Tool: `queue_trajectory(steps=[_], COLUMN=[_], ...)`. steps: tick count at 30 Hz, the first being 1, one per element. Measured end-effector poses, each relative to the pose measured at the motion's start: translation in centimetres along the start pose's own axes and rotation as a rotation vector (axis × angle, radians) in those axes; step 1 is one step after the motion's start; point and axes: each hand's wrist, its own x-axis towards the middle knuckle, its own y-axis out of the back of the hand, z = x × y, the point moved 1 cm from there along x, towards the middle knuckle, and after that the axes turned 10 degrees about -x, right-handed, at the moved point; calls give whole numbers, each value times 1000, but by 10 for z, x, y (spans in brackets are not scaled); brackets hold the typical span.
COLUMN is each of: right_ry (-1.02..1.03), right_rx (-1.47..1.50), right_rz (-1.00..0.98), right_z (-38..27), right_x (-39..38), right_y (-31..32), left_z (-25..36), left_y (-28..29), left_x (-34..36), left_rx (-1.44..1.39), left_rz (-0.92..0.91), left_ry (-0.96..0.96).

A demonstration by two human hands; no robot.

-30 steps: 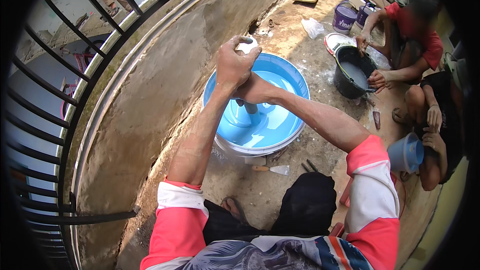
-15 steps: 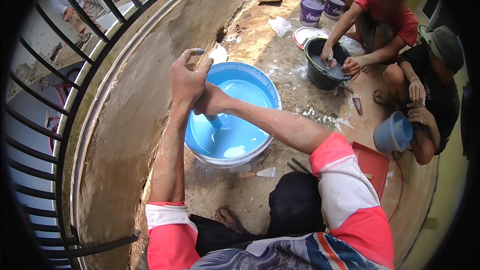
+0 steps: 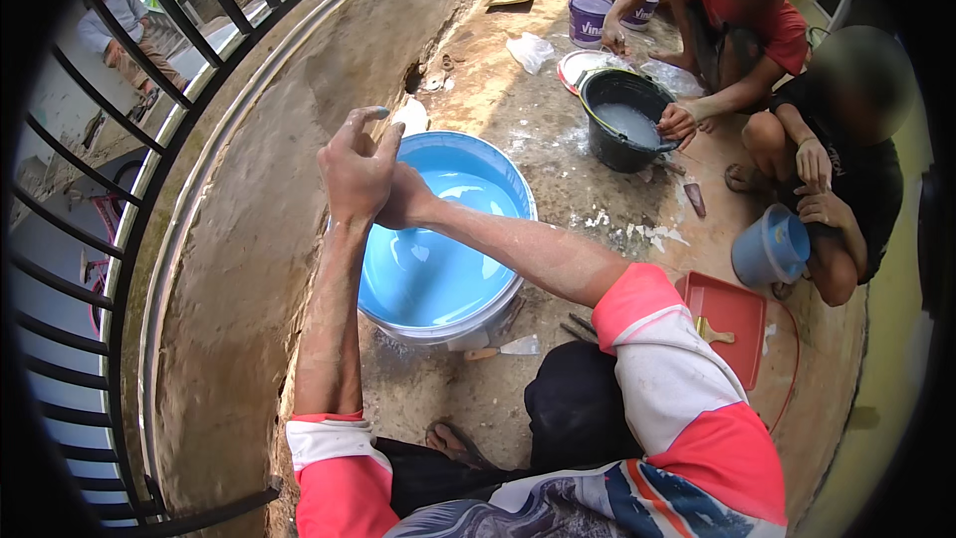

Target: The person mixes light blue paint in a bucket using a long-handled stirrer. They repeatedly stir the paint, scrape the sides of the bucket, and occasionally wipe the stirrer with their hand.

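Observation:
A large white bucket (image 3: 453, 334) stands before me, full of light blue paint (image 3: 438, 259). Above its left rim, my left hand (image 3: 357, 164) is closed, with the index finger and thumb bent upward and a bluish fingertip. Pressed against it from the right, my right hand (image 3: 406, 197) is closed too. Half a second ago a blue-coated stick ran from the right fist into the paint; its lower part barely shows now. Whatever the left palm holds is hidden.
A scraper (image 3: 508, 347) lies by the bucket. To the right are a red paint tray (image 3: 722, 314) with a brush (image 3: 713, 332), a person holding a blue pail (image 3: 767, 247), and another at a black bucket (image 3: 602, 139). Along the left runs a wall (image 3: 259, 169) with black railing (image 3: 75, 339).
Both my hands have shifted slightly left and down over the paint. One hand of the person in red has come out of the black bucket. The whole view has moved a little.

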Motion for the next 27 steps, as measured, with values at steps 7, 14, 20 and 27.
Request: queue_trajectory(steps=[7, 14, 20, 27], right_ry=[-100, 54, 43, -38], right_rx=[382, -201, -5, 393], right_rz=[-538, -189, -1, -526], right_z=[-4, 5, -5, -14], right_x=[-22, -7, 0, -18], right_y=[30, 52, -4, 40], left_z=[4, 0, 4, 4], left_y=[-1, -18, 8, 1], left_x=[-3, -8, -2, 1], left_rx=[-126, -312, 37, -123], left_rz=[-78, 119, 16, -46], left_ry=[126, 26, -47, 171])
